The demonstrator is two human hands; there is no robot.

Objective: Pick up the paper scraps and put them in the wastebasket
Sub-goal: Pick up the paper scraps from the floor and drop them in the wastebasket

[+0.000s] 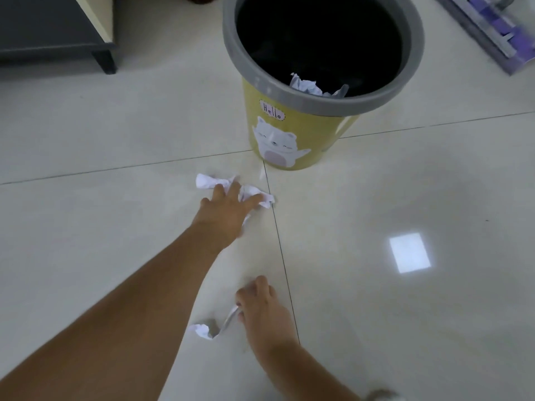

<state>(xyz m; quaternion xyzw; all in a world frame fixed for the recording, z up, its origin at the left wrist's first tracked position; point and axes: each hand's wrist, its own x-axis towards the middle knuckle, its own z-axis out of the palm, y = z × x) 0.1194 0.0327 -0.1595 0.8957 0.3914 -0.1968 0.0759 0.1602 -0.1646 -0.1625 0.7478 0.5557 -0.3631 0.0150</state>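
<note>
A yellow wastebasket (292,134) with a grey rim and a cat picture stands on the tiled floor; a crumpled white paper (305,84) lies inside it. My left hand (228,208) reaches down over crumpled white paper scraps (207,180) just in front of the basket, fingers closing around one scrap (260,195). Nearer to me, my right hand (263,308) pinches a twisted strip of white paper (208,329) that trails on the floor to its left.
A dark low cabinet with a leg (105,60) stands at the back left. A purple and grey flat object (498,30) lies at the back right. A bright window reflection (409,252) shows on the glossy tiles.
</note>
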